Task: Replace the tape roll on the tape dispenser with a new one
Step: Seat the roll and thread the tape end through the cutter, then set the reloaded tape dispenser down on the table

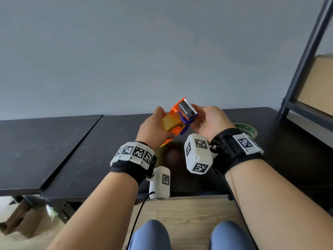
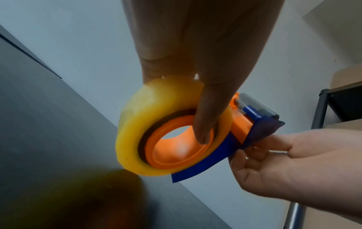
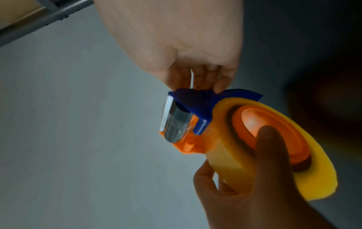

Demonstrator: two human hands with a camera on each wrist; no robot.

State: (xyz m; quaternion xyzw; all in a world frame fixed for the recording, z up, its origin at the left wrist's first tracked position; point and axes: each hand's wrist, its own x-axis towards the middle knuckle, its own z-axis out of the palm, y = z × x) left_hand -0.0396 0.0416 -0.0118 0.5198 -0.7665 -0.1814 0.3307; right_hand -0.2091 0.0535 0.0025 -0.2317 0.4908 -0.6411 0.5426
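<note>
Near the middle of the head view, both hands hold the tape dispenser (image 1: pixel 182 117) in the air above the dark table (image 1: pixel 81 150). The left hand (image 1: pixel 155 129) is curled round the yellowish tape roll (image 2: pixel 156 124) seated on the dispenser's orange hub (image 2: pixel 176 145), its thumb on one side and one finger (image 2: pixel 205 117) lying across the roll's face to the hub's rim. The right hand (image 1: pixel 210 121) pinches the blue guard (image 3: pixel 195 100) at the cutter end, fingertips curled onto its edge, while the toothed metal blade (image 1: pixel 188 110) points up and away from the person. A second roll with green print (image 1: pixel 247 129) lies flat on the table at the right of the frame, partly hidden behind the right wrist; it is presumably the replacement. The mounted roll is not yet off the hub, so I judge the task to be at its start. The dispenser looks like light, rigid plastic, easy to carry one-handed, but the blue guard seems thin and may flex if pulled hard. The roll itself should be stiff across its width and smooth on its outer wrap, so a grip spanning both faces is safer than squeezing the rim. The serrated blade is the part to keep fingers off. Taking the dispenser by its orange body and pushing the roll sideways off the hub looks the soundest hold.
</note>
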